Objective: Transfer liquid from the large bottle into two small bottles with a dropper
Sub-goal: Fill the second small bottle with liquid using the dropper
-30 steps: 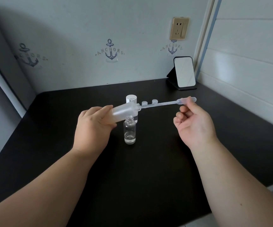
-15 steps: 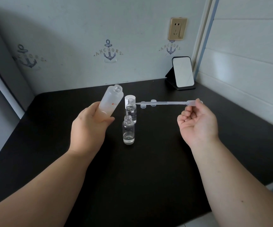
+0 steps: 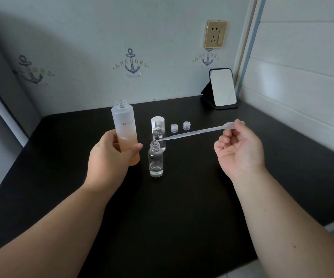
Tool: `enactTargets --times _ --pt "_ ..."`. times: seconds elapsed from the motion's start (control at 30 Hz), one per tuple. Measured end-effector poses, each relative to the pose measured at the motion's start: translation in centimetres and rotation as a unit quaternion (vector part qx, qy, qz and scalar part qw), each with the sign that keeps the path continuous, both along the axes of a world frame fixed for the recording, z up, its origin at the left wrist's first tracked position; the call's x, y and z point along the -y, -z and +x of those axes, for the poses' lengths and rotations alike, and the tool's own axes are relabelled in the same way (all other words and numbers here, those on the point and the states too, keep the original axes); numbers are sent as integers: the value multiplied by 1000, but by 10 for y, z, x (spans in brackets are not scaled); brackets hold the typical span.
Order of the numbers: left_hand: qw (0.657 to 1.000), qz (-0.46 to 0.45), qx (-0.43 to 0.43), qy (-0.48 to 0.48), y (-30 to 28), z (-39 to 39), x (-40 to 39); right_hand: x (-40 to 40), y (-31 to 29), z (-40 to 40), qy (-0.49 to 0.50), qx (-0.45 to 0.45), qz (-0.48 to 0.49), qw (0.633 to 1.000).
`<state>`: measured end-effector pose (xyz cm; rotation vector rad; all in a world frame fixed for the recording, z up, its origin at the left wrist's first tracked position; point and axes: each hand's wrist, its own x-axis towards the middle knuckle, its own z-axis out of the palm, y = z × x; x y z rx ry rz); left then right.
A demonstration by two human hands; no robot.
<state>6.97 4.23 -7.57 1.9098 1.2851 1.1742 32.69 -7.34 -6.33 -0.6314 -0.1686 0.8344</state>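
- Right hand [image 3: 240,149] pinches the dropper [image 3: 200,131] bulb; its long axis slants down-left, tip just above the near small bottle [image 3: 155,161] mouth, mid-desk.
- Left hand [image 3: 110,157] grips the large bottle [image 3: 125,131] upright, beside it.

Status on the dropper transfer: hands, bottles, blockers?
Left hand grips large bottle, upright, uncapped. Right hand pinches dropper bulb; tip just above near small bottle mouth. Nothing in the way.

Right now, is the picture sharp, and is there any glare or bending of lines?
Head view: sharp on the dropper and small bottles; soft daylight from the right, broad shadow on the left wall; pale sheen on the table; wide-angle lens curves the edges.
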Motion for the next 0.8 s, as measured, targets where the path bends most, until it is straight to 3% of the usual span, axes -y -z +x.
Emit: enactTargets --times 0.2,0.3,0.43,0.53,0.7,0.8 --pt "999 -30 10 42 -2 -1 2 0 0 -2 -4 16 -8 1000" --pt "994 -55 60 68 -4 -4 8 0 -1 -2 -7 18 -8 1000" --pt "993 37 108 13 -15 -13 18 1 -1 -2 -7 21 -11 1000" --pt "991 101 74 43 -18 -16 30 1 -1 -2 -5 22 -13 1000" --pt "978 74 -114 159 -16 -7 37 1 0 -1 -5 24 -12 1000" --pt "968 75 -160 176 -15 -3 35 1 -1 -2 -4 25 -9 1000"
